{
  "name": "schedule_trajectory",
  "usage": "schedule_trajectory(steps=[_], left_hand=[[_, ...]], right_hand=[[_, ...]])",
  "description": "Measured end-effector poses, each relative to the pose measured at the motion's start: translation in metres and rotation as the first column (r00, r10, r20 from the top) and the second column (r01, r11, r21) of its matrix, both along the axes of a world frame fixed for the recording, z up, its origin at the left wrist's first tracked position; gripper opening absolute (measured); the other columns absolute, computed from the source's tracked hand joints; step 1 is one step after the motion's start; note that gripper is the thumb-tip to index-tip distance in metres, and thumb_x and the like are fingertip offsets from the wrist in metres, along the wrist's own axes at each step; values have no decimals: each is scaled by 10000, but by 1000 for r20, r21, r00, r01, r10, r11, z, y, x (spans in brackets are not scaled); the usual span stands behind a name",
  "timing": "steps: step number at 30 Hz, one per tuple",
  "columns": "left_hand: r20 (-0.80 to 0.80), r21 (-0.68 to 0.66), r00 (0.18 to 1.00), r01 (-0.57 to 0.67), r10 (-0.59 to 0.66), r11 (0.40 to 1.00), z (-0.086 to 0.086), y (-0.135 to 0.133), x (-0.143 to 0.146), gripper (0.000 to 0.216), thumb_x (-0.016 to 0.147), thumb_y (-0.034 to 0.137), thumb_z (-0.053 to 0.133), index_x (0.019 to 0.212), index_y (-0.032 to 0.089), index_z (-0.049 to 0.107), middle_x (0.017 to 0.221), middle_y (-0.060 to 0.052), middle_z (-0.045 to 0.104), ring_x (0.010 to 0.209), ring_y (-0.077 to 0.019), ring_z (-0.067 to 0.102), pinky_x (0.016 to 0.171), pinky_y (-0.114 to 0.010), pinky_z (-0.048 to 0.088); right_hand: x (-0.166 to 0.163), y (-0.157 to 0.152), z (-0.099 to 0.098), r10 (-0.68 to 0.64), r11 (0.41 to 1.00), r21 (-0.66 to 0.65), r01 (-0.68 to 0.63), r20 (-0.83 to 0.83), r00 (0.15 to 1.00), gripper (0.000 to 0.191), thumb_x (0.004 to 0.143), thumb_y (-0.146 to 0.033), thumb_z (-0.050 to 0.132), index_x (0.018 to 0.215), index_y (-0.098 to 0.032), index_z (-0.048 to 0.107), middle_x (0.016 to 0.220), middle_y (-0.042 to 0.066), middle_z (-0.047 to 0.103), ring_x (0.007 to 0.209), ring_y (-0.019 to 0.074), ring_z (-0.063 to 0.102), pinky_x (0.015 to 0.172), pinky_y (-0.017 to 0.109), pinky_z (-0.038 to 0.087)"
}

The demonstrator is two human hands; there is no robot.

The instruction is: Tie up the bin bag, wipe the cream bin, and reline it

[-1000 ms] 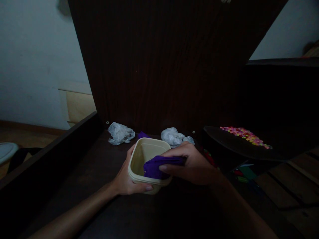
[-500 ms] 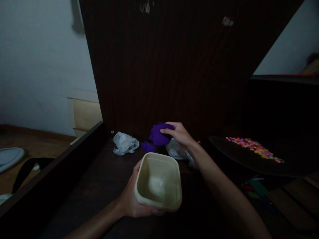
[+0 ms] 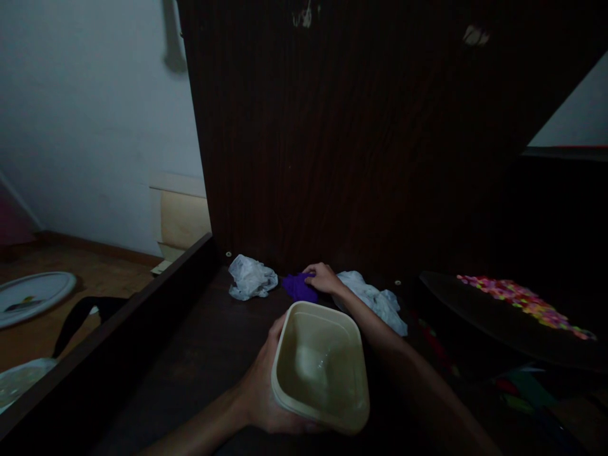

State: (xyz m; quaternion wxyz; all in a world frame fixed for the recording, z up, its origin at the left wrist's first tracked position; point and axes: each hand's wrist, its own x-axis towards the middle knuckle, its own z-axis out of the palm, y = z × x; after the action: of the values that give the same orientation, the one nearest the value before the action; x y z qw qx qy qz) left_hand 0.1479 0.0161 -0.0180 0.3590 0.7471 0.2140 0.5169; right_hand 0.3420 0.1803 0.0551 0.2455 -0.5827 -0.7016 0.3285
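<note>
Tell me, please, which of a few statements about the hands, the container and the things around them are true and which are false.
1. The left hand holds the cream container. True.
2. The right hand touches the purple cloth. True.
3. The purple cloth is inside the container. False: it lies on the dark surface beyond the container.
4. A crumpled white bag lies left of the cloth. True.
5. The coloured beads are on the floor at the left. False: the coloured beads lie on a dark tray at the right.
6. The container has a lid on. False: it is open.
</note>
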Motion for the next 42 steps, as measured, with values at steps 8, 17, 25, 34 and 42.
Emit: schedule_trajectory(steps=[8, 17, 25, 34, 42], left_hand=[[14, -63, 1000, 20, -19, 998, 6, -2, 1, 1371, 508, 638, 922, 1607, 258, 195, 1571, -211, 372, 1436, -492, 406, 1180, -687, 357], [79, -95, 996, -43, 50, 995, 10, -9, 13, 1245, 600, 673, 871, 1567, 228, 225, 1559, -212, 375, 1437, -445, 425, 1202, -639, 358], [85, -99, 989, -110, 118, 989, 13, -10, 17, 1199, 652, 665, 848, 1546, 175, 216, 1501, -234, 416, 1404, -418, 474, 1170, -639, 394], [-7, -14, 987, -163, 163, 987, 12, -9, 16, 1170, 691, 636, 833, 1561, 191, 189, 1537, -230, 404, 1398, -407, 481, 1158, -639, 419], [-76, 121, 980, -172, 181, 978, 4, -2, 8, 1108, 781, 718, 702, 1598, 190, 172, 1579, -225, 345, 1429, -425, 439, 1174, -622, 416]], right_hand=[[19, -28, 19, 30, 986, 169, 1, -178, 984, 117, 813, -189, 740, 919, -171, 786, 1042, 102, 788, 1071, 257, 708, 1059, 435, 491], [55, -122, 16, 207, 978, 111, -175, -593, 778, 604, 885, -645, 624, 1326, -233, 638, 1437, 155, 625, 1279, 287, 636, 1086, 482, 487], [55, -178, -10, 323, 940, 145, -308, -664, 675, 1305, 593, -754, 832, 1630, -273, 204, 1697, 147, 250, 1572, 279, 246, 1264, 462, 220], [46, -197, -35, 219, 976, 142, -167, -678, 702, 1450, 490, -460, 1004, 1641, -276, 141, 1675, 158, 297, 1546, 333, 296, 1253, 524, 263], [44, -199, -46, 224, 973, 191, -128, -661, 717, 1196, 599, -438, 964, 1594, -289, 318, 1587, 104, 458, 1473, 332, 416, 1236, 506, 323]])
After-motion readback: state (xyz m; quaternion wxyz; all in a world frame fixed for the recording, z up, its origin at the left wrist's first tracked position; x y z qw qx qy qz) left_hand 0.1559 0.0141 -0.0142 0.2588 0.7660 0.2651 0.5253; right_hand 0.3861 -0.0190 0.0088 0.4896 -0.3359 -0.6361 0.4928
